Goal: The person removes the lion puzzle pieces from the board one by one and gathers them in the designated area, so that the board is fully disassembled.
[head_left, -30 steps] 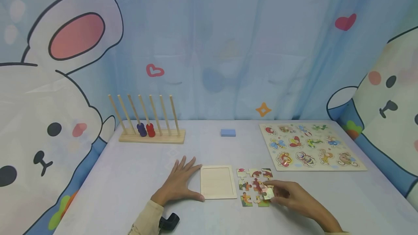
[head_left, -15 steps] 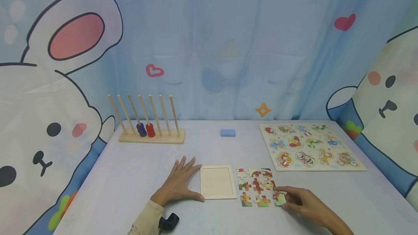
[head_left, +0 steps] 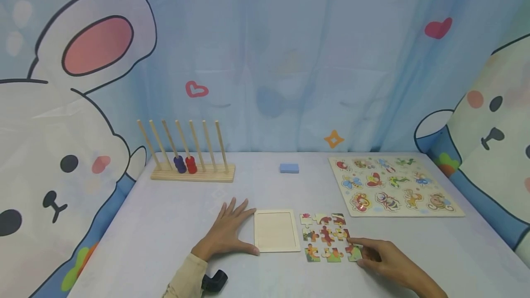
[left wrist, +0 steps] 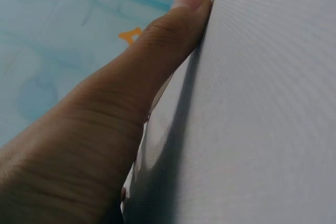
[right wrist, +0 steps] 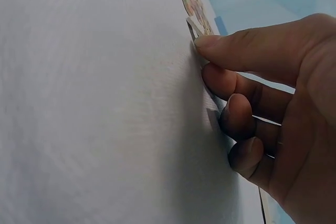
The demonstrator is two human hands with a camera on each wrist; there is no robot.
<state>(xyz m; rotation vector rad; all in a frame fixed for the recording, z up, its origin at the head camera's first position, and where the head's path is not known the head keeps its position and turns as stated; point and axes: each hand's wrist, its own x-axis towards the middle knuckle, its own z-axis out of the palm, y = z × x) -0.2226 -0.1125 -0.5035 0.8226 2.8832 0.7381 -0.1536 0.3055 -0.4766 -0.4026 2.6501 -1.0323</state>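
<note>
My left hand (head_left: 227, 231) lies with fingers spread. Its thumb and index finger touch the left edge of a square wooden puzzle tray (head_left: 276, 231), whose inside is bare. In the left wrist view the thumb (left wrist: 163, 38) presses against the tray's edge. To the right of the tray, several jigsaw pieces (head_left: 325, 235) lie in loose rows with small gaps. My right hand (head_left: 383, 256) pinches the corner jigsaw piece (head_left: 354, 253) at the lower right of these rows. In the right wrist view the thumb (right wrist: 231, 48) is at that piece's edge, close to the tabletop.
A peg counting rack (head_left: 192, 174) with blue and red beads stands at the back left. A small blue block (head_left: 289, 168) lies at the back middle. An insect picture board (head_left: 393, 187) lies at the back right. A black object (head_left: 215, 282) is beside the left wrist.
My right hand has moved right and slightly down with the corner piece, from over the other pieces to the lower right of the rows. The left hand and tray have stayed still.
</note>
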